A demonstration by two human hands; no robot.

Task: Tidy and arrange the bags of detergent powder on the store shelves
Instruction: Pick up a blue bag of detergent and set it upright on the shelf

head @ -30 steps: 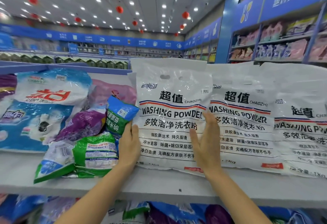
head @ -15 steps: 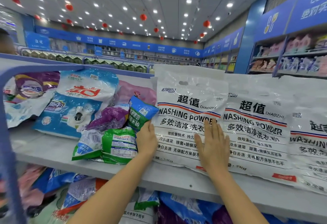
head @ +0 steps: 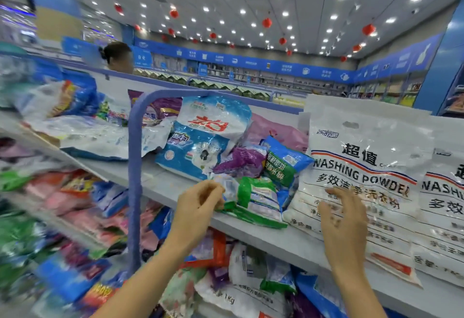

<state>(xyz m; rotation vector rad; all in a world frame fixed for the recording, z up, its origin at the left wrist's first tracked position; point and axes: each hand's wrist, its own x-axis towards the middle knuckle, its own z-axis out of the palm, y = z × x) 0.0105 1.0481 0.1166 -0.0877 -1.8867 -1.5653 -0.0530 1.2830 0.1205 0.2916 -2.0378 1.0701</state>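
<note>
The small green-and-white bag (head: 256,202) lies flat at the front edge of the grey shelf (head: 163,187), its film glossy and crumpled. The left hand (head: 198,207) curls its fingers onto the bag's near-left corner, pinching the crinkled plastic. Just to the right the large white bag (head: 364,157), a shiny, pillowy pouch printed WASHING POWDER, leans back. The right hand (head: 344,219) is spread loose before its lower front, holding nothing; blur hides whether the fingertips touch. Behind crowd a blue-green packet (head: 283,164) and a wrinkled purple bag (head: 241,162).
</note>
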